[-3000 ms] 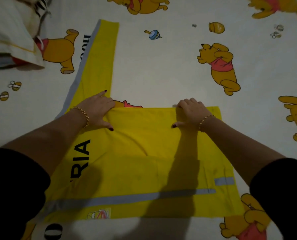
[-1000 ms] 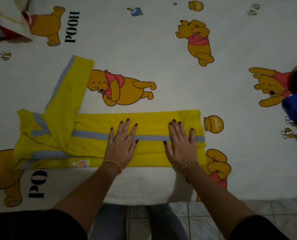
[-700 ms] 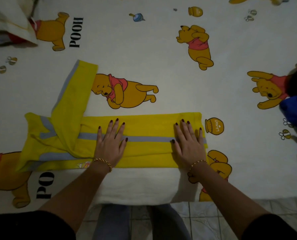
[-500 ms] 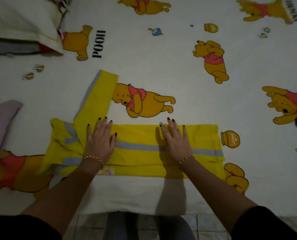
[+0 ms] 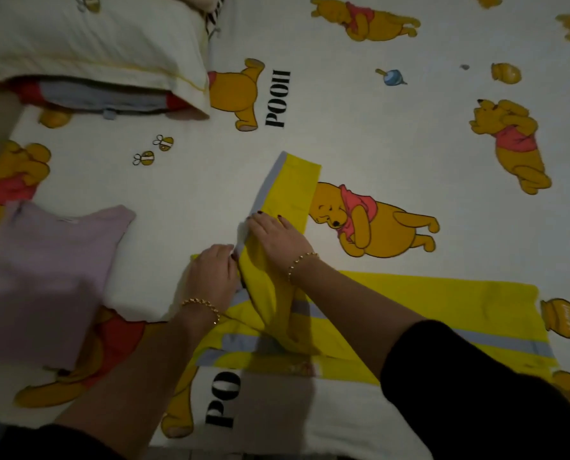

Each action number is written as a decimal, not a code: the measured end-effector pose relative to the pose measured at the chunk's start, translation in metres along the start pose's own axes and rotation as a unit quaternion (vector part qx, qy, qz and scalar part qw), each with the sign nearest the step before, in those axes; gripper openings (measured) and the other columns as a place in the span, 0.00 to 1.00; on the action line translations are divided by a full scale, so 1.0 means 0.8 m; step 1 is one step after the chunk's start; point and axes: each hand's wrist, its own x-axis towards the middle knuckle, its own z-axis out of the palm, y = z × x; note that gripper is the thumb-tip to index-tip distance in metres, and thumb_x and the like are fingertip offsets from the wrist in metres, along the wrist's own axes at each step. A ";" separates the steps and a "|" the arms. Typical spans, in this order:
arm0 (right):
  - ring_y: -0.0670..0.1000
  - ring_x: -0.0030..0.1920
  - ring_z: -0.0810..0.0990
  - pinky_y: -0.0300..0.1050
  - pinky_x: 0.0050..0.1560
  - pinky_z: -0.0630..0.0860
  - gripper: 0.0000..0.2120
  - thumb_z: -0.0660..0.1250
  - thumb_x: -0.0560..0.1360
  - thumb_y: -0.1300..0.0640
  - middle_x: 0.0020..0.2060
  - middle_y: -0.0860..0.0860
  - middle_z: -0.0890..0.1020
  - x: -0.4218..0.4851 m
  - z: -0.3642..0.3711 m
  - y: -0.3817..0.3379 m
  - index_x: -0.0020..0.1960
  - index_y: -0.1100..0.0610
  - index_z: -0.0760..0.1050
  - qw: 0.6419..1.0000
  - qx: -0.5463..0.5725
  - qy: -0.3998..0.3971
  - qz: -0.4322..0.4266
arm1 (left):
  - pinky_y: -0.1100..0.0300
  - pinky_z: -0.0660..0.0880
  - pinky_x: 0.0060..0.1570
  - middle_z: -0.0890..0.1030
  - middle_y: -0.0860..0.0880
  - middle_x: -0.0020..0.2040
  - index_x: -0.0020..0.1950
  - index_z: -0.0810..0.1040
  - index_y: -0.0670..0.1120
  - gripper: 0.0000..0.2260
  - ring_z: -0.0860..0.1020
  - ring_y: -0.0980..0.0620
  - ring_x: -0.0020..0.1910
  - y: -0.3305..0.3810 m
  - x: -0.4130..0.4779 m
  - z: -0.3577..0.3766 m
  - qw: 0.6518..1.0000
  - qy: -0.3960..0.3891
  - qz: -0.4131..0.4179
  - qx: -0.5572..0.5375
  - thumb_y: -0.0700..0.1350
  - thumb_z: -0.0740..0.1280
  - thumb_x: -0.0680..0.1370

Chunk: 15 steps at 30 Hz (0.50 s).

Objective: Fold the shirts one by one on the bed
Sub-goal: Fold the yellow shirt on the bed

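Head cam, looking steeply down, close over bed point(image 5: 409, 134), single view

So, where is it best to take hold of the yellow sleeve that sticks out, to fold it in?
Probably at the free cuff end of the sleeve, reaching from above. It lies flat on the bed sheet, pointing away from the folded body of the yellow shirt, so that end lifts freely.

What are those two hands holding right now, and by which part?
Both hands are on the yellow shirt, at its long sleeve. The right hand and the left hand grip its grey-striped left edge, near the shoulder.
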 end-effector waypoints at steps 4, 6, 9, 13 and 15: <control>0.52 0.77 0.50 0.52 0.74 0.50 0.23 0.48 0.82 0.63 0.77 0.54 0.52 0.030 0.002 -0.008 0.77 0.59 0.52 0.996 -0.060 -0.041 -0.053 | 0.48 0.74 0.53 0.80 0.38 0.54 0.58 0.78 0.36 0.22 0.78 0.39 0.53 -0.003 -0.006 0.003 0.999 0.001 0.007 -0.037 0.46 0.49 0.77; 0.57 0.74 0.59 0.54 0.72 0.53 0.19 0.52 0.81 0.62 0.72 0.59 0.62 0.035 -0.005 -0.002 0.71 0.62 0.62 0.996 -0.059 -0.038 -0.057 | 0.48 0.73 0.56 0.79 0.38 0.57 0.60 0.77 0.36 0.20 0.77 0.39 0.55 -0.008 -0.004 0.003 0.998 -0.002 -0.001 -0.056 0.43 0.51 0.77; 0.66 0.51 0.76 0.58 0.53 0.72 0.10 0.67 0.71 0.63 0.47 0.65 0.77 0.028 -0.020 0.016 0.50 0.67 0.74 0.996 0.009 0.035 -0.082 | 0.47 0.70 0.61 0.77 0.39 0.60 0.63 0.75 0.37 0.16 0.75 0.39 0.59 -0.013 0.007 0.002 0.997 -0.022 0.004 -0.072 0.38 0.55 0.79; 0.58 0.40 0.76 0.48 0.37 0.71 0.08 0.64 0.72 0.57 0.39 0.57 0.78 -0.016 -0.053 0.043 0.48 0.61 0.71 0.993 0.068 0.050 -0.084 | 0.52 0.60 0.69 0.73 0.42 0.67 0.70 0.68 0.41 0.22 0.70 0.44 0.66 0.004 0.027 -0.007 0.981 -0.119 0.070 -0.133 0.40 0.54 0.76; 0.56 0.34 0.74 0.44 0.34 0.66 0.11 0.62 0.72 0.53 0.34 0.54 0.78 -0.039 -0.068 0.055 0.49 0.60 0.72 0.990 0.075 0.067 -0.098 | 0.52 0.66 0.65 0.75 0.45 0.64 0.71 0.67 0.45 0.25 0.72 0.45 0.63 0.026 0.030 -0.013 0.960 -0.172 0.115 -0.189 0.44 0.56 0.73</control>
